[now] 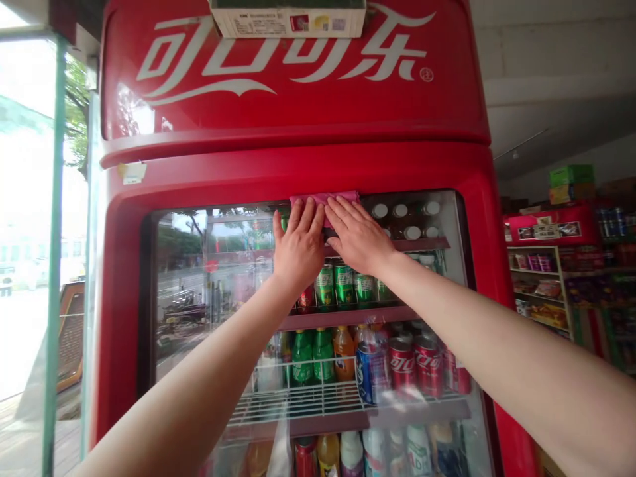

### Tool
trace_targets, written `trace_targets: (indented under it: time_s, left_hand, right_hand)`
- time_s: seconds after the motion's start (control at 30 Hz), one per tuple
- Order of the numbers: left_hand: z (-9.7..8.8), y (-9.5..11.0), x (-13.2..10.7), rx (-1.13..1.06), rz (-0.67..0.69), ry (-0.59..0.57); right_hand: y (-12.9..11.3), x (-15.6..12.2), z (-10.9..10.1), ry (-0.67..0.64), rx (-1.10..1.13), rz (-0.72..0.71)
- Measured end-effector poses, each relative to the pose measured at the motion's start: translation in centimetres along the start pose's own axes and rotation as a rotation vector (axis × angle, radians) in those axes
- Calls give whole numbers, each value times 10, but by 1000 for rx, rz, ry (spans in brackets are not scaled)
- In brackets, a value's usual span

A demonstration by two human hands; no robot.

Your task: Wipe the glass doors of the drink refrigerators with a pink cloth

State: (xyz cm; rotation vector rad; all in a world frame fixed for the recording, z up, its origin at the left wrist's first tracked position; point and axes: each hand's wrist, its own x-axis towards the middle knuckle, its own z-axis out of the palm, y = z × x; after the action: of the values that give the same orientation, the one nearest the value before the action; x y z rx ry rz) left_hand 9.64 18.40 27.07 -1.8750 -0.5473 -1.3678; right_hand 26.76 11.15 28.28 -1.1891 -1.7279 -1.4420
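A tall red drinks cooler [278,165] with white lettering stands right in front of me. Both my hands press a pink cloth [325,197] flat against the top edge of its glass door [213,285]. My left hand [298,242] lies with fingers stretched upward on the cloth's left part. My right hand [356,235] lies beside it, fingers flat and pointing up-left, touching the left hand. Most of the cloth is hidden under the hands.
Behind the glass, shelves hold green cans [342,283], green bottles [312,354], red cans [415,363] and lower bottles. A cardboard box [288,18] sits on top of the cooler. Shop shelves [546,285] stand at the right; a glass doorway [30,265] opens at the left.
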Motion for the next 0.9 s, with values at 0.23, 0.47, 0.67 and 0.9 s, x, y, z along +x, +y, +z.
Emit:
trace_targets:
  time_s: [0.23, 0.47, 0.67, 0.9]
  left_hand:
    - [8, 33, 12, -3, 17, -3]
    - [21, 84, 32, -28, 68, -4]
    - [36, 142, 58, -70, 145, -18]
    - [51, 211, 90, -146, 200, -39]
  right_hand:
    - [26, -16, -12, 28, -57, -3]
    - [72, -49, -33, 39, -127, 10]
    - [114, -81, -63, -15, -289, 71]
    - [151, -110, -85, -25, -385, 234]
